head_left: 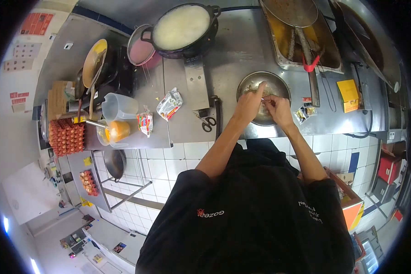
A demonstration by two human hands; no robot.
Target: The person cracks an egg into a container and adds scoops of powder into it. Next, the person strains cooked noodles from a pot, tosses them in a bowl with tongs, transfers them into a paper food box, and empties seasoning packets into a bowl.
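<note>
Both hands meet above a round metal bowl [245, 83] on the steel counter. My left hand [250, 104] is closed, with one finger or thumb pointing up over the bowl. Beside it, my right hand [278, 109] pinches with its fingertips close to the left hand's. Something small and pale seems to be between the fingertips, too small to name. Inside the bowl lies a little pale, brownish stuff that I cannot identify. Small dark and yellow sachets [304, 112] lie just right of the bowl.
Left of the bowl are scissors [208, 123], a cleaver [197, 84], crumpled packets [170, 104] and a plastic jug [119, 108]. A black pot [182, 28] with pale contents stands behind. An oily tray [283, 45] with a strainer [291, 11] is at back right. Egg trays [67, 137] stack far left.
</note>
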